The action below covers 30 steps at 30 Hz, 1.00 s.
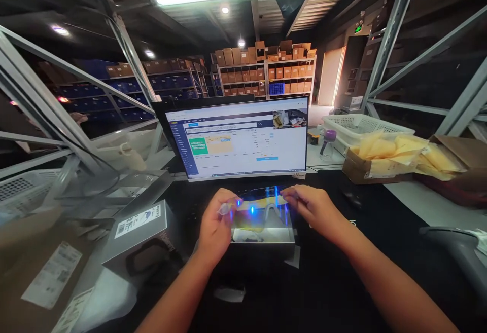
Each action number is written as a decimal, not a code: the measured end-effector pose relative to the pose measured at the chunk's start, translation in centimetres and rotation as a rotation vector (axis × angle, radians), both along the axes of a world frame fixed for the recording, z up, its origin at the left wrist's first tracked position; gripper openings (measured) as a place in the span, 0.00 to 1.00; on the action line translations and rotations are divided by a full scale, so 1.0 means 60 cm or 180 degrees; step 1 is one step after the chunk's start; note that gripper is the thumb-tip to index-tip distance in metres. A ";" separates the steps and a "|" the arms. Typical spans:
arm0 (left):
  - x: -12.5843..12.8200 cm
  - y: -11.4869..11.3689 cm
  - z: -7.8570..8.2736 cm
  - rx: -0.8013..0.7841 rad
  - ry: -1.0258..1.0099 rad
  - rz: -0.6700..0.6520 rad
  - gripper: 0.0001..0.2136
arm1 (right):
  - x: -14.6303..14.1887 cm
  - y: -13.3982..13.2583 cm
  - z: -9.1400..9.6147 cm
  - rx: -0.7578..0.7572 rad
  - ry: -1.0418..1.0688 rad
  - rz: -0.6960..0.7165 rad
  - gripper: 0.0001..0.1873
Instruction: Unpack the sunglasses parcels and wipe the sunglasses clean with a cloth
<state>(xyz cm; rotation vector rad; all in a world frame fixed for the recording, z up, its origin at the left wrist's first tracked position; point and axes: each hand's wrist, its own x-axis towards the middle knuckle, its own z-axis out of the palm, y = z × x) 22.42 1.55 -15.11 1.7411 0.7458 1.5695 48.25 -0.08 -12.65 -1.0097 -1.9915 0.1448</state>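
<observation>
My left hand and my right hand both pinch the ends of a clear, shiny visor-like lens that reflects blue and yellow light. They hold it just above an open grey box on the black desk mat. The left fingers also pinch a bit of clear film at the lens's left end. A monitor showing a software page stands right behind the lens.
A grey product box with a barcode label lies left of my hands. Cardboard with labels fills the lower left. At right are a carton of yellow packets, a white basket, a purple-capped bottle, a mouse. Metal rack struts cross both sides.
</observation>
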 end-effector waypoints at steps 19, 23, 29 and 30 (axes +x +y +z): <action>-0.002 0.021 0.016 -0.0744 0.1120 0.0614 0.14 | 0.053 0.009 0.030 -0.1512 0.2885 0.0492 0.19; 0.043 -0.044 0.042 0.0373 0.2520 -0.0374 0.03 | 0.108 0.009 0.049 -0.0823 0.3073 -0.0030 0.18; 0.181 -0.061 0.014 0.1925 0.4695 -0.1165 0.10 | 0.110 0.007 0.051 -0.0707 0.2940 -0.0021 0.20; 0.203 -0.052 0.004 0.1951 0.5063 -0.1229 0.08 | 0.108 0.008 0.050 -0.0690 0.2904 -0.0015 0.20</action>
